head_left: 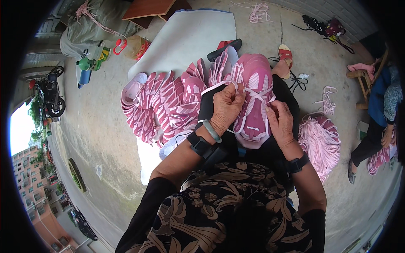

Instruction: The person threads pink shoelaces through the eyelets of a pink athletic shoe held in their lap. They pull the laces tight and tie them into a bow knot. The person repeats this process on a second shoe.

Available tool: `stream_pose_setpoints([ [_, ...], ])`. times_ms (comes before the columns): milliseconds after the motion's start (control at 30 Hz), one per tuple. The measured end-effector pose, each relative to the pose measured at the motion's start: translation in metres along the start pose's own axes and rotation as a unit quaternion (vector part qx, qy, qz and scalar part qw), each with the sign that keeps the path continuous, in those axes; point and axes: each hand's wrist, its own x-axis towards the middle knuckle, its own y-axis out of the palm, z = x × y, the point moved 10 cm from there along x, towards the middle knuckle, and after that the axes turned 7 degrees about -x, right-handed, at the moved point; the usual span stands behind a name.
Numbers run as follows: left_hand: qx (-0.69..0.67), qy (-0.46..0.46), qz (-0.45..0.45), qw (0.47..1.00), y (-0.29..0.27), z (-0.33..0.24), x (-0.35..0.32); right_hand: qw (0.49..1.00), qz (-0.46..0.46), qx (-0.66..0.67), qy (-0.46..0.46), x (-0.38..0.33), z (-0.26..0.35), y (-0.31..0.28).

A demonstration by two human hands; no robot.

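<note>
A pink shoe upper (255,120) with white mesh patches lies over my lap, on top of a stack of similar uppers (252,63). Its toe points away from me. A pale pink lace (258,95) crosses its middle and runs off to the left. My left hand (228,105) is closed on the lace beside the upper's left edge, fingertips pinched together. On the opposite edge, my right hand (279,120) pinches the lace near the eyelets, its thumb and index finger together. The exact grip of the right fingertips is small in view.
Rows of pink uppers (162,103) curve over a pale sheet (185,36) at left. A bundle of pink laces (317,147) lies right of my lap. Bottles (137,46) stand far left. Another person (382,101) sits at right beside a wooden chair (363,82).
</note>
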Motion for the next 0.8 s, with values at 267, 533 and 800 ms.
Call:
stream_pose_setpoints([
  [267,-0.003,0.020,-0.032,0.999,-0.004,0.005,0.005,1.000,0.000,0.027,0.015,-0.001,-0.003,0.001],
  [533,0.201,0.279,-0.003,0.939,0.016,-0.040,-0.011,0.999,-0.005,0.027,0.029,-0.001,-0.006,0.000],
  [800,0.362,0.072,-0.016,0.929,-0.005,-0.035,-0.004,0.994,-0.074,0.074,0.015,0.003,0.010,-0.027],
])
